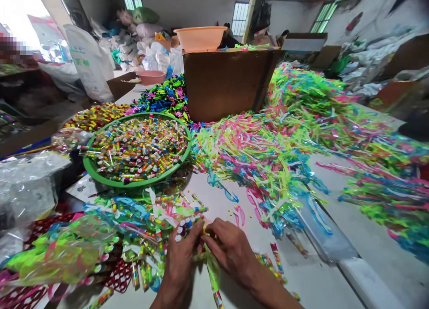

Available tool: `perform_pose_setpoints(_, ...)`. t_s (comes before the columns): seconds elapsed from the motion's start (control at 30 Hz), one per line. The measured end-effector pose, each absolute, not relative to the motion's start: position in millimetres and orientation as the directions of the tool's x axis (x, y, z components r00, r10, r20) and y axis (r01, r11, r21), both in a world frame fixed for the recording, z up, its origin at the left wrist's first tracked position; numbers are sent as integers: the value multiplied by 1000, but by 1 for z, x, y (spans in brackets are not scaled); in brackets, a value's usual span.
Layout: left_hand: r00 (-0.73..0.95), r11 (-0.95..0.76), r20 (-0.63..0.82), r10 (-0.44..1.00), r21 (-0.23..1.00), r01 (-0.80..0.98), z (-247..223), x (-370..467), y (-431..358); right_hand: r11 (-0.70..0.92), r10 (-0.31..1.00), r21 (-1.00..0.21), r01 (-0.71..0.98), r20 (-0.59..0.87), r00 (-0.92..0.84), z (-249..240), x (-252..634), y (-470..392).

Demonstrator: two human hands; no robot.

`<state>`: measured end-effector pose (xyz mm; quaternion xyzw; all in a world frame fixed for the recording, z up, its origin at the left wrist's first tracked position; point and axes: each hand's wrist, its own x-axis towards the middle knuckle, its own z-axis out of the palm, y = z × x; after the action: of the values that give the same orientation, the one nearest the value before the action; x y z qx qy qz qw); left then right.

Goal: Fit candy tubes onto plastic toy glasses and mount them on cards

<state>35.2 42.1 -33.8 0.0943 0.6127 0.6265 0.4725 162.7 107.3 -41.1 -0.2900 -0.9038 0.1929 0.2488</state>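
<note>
My left hand (181, 257) is closed around a few small candy-filled tubes (182, 228), whose white and dark ends poke out past the fingers. Close beside it, my right hand (231, 248) pinches a yellow-green plastic piece (212, 273) that hangs down between the hands. A candy tube (218, 299) shows at the lower end of that piece. The fingertips of both hands nearly meet, and the exact grip is partly hidden. To the left lies a heap of coloured plastic pieces with tubes (134, 215). More loose tubes (276, 257) rest right of my right forearm.
A green round basket (137, 183) full of candy tubes stands at the left. Behind it is a brown cardboard box (228, 85) with an orange basin (201, 39) on top. Bright plastic pieces (248, 144) spread across the right. A clear-topped sealer-like bar (328, 228) lies right.
</note>
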Motion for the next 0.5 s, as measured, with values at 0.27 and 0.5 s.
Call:
perform_pose_setpoints(0.27,-431,142,-463,775,791,-595,-22,41,32,407,914,-320,856,151,-377,-70,165,203)
perform_pose_setpoints(0.5,-437,135,-363,823,872,-470,-33,41,26,445,892,-356,822,95,-443,-79,159,219)
